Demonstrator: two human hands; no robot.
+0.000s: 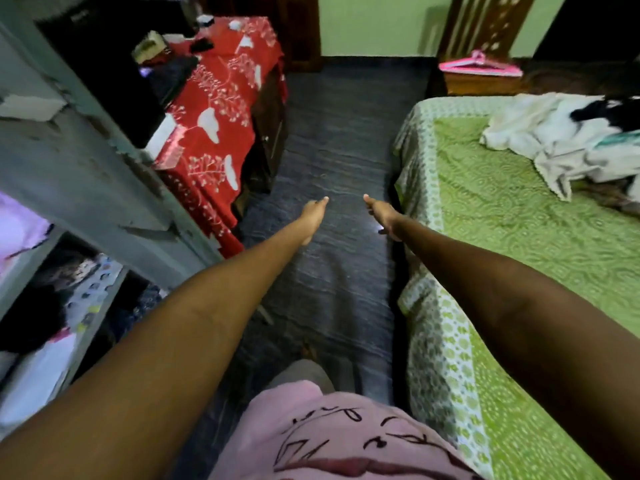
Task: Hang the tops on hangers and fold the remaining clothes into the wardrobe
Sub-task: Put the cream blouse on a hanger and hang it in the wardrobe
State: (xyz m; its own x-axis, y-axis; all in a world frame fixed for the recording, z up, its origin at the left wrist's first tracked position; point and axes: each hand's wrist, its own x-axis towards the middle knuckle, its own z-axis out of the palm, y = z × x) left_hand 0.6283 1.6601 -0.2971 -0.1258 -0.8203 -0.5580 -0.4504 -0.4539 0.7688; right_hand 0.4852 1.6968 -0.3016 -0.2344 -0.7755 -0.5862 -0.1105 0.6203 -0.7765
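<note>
Above the dark floor (332,140), 2 bare arms stretched forward, left hand (313,216) and right hand (382,216) apart, fingers straight, holding nothing.

On the bed (512,216) at right, 1 rumpled pile of clothes (561,140): mostly white cloth, soft and creased, with a black piece on top and a teal-striped bit at the edge; number of garments in it not countable. Well apart from both hands.

Beyond the bed, on a brown wooden stand (481,85), a flat bunch of pink hangers (479,65), thin and angular; exact count blurred.

At left, 1 grey wardrobe (79,168), paint chipped, shelves open, holding folded cloth (38,372) in pale pink, white and dark patterned fabric.

Just beyond the wardrobe, 1 table under a red cloth (221,109) printed with white plant shapes, cluttered with small blurred items.

Bed cover green with a fine ringed print and a paler leaf-pattern border. Floor matt, streaked, blue-grey.

Low in view, a pink top (332,434) with black scribbled lines, worn by the person.
</note>
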